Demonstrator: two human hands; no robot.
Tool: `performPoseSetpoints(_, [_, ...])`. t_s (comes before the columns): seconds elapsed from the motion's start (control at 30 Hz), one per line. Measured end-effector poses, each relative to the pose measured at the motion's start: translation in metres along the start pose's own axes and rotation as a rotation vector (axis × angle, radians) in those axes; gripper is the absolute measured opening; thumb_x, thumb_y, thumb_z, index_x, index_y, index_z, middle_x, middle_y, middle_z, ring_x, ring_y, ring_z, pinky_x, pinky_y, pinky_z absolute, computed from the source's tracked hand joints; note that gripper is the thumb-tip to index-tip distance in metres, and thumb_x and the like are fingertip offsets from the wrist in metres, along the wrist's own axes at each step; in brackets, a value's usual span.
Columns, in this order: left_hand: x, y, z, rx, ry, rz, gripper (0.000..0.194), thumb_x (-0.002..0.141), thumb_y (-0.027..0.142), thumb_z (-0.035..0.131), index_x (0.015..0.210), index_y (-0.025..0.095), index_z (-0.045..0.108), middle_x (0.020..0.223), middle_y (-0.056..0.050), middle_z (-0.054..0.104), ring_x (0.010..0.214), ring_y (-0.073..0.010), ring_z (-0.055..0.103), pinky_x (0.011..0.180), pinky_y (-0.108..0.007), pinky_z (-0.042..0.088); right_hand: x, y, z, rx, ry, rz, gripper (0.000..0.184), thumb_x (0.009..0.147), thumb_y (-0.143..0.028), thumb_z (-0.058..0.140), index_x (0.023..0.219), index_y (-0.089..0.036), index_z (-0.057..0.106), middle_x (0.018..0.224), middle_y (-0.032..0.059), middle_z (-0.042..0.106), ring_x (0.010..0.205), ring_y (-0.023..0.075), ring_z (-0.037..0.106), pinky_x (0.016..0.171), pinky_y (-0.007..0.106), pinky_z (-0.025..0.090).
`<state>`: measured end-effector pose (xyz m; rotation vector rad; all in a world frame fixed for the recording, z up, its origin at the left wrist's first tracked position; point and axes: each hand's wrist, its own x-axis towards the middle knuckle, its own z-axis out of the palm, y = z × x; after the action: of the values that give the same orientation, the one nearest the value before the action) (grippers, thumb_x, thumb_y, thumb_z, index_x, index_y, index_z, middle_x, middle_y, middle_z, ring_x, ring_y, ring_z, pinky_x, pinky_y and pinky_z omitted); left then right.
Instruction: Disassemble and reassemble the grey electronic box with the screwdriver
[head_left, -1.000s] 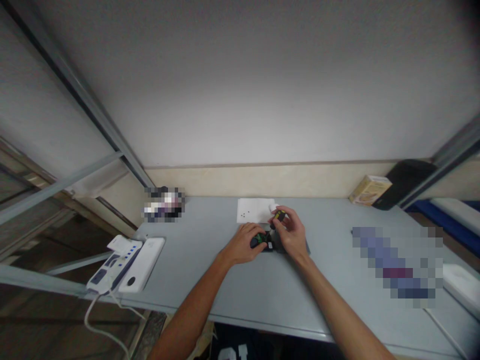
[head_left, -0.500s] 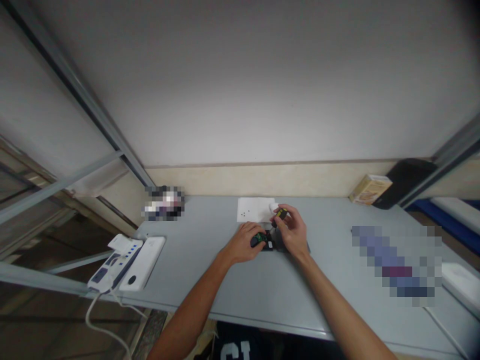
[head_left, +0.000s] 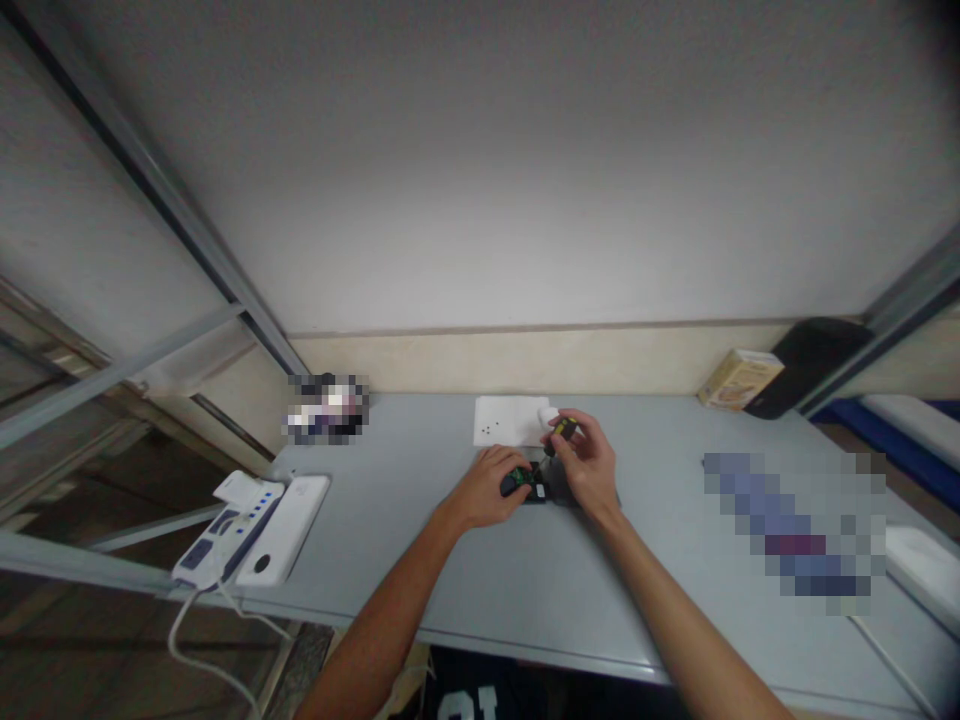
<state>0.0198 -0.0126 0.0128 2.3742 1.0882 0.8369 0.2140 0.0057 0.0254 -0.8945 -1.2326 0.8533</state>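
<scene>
My left hand (head_left: 486, 488) is closed around a small black device with a green circuit board (head_left: 519, 481), which rests low at the table surface. In my right hand (head_left: 591, 464) is a screwdriver with a black and yellow handle (head_left: 564, 430). It is tilted, with its shaft pointing down and left at the device. Where exactly the tip meets the device is too small to tell. Under my right hand lies a flat dark piece (head_left: 564, 487), partly hidden. Just behind, a white sheet (head_left: 510, 412) carries several small dark dots, and a white rounded object (head_left: 547, 414) sits at its right side.
On the left of the grey table (head_left: 420, 420) lie a white power strip (head_left: 225, 535) with cables and a white power bank (head_left: 285, 530). A yellowish box (head_left: 742, 379) leans against a black object (head_left: 814, 360) at the back right. Blurred items lie at both sides.
Both hands keep nearly the same place and hold. The screwdriver has shifted very slightly; the device stays in my left hand.
</scene>
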Motion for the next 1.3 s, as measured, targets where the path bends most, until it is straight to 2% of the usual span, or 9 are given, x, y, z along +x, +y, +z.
performPoseSetpoints(0.47, [-0.001, -0.003, 0.002, 0.003, 0.008, 0.009, 0.019, 0.089, 0.02, 0.064, 0.108, 0.024, 0.061, 0.114, -0.005, 0.068, 0.112, -0.0229, 0.059, 0.102, -0.041, 0.044, -0.001, 0.003, 0.0, 0.011, -0.014, 0.015, 0.033, 0.087, -0.036, 0.073, 0.117, -0.027, 0.062, 0.11, 0.0052, 0.067, 0.084, 0.019, 0.071, 0.081, 0.037, 0.061])
performPoseSetpoints(0.8, [-0.001, -0.006, 0.003, 0.021, 0.025, 0.027, 0.008, 0.087, 0.014, 0.061, 0.091, 0.021, 0.061, 0.114, -0.006, 0.067, 0.111, -0.0215, 0.059, 0.102, -0.04, 0.044, 0.001, -0.001, 0.001, 0.002, 0.002, 0.011, 0.033, 0.086, -0.037, 0.073, 0.115, -0.026, 0.063, 0.109, 0.0064, 0.068, 0.088, 0.0207, 0.072, 0.081, 0.038, 0.062])
performPoseSetpoints(1.03, [-0.002, -0.01, 0.008, 0.035, 0.033, 0.026, 0.009, 0.086, 0.013, 0.062, 0.091, 0.021, 0.064, 0.113, -0.006, 0.067, 0.111, -0.0219, 0.06, 0.102, -0.04, 0.044, 0.001, 0.004, -0.001, 0.038, 0.007, 0.027, 0.034, 0.086, -0.036, 0.075, 0.116, -0.027, 0.063, 0.108, 0.0054, 0.068, 0.085, 0.0188, 0.072, 0.08, 0.035, 0.062])
performPoseSetpoints(1.3, [-0.001, -0.006, 0.005, 0.026, 0.048, 0.029, 0.013, 0.085, 0.012, 0.062, 0.094, 0.022, 0.064, 0.111, -0.007, 0.068, 0.109, -0.0225, 0.061, 0.101, -0.04, 0.046, 0.001, 0.003, 0.0, 0.035, -0.01, 0.013, 0.032, 0.086, -0.036, 0.074, 0.116, -0.027, 0.064, 0.107, 0.0057, 0.069, 0.084, 0.0196, 0.072, 0.081, 0.037, 0.062])
